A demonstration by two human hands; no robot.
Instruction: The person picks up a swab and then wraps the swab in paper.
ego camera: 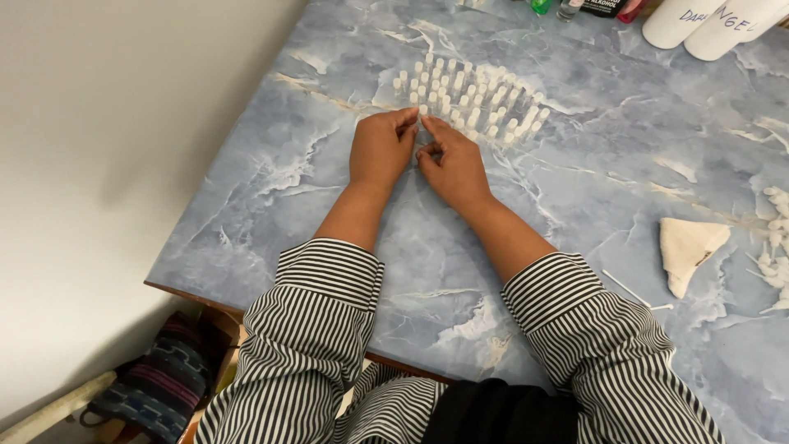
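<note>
Both hands pinch one small white plug [423,109] at the near edge of the plug rows [472,94], mid-table: left hand [380,150], right hand [450,164]. Folded cloth [686,247] and cotton bits [774,247] at right edge; white bottles [707,20] cut off at far corner.

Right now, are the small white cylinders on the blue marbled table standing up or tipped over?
Upright: the small white cylinders stand on end in rows.

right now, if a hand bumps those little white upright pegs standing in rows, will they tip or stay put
Probably tip. Each little white peg looks narrow and taller than wide, standing loose on the smooth marbled table. They look light, and the rows are close, so one may knock its neighbours. The left hand and right hand pinch one with fingertips.
</note>
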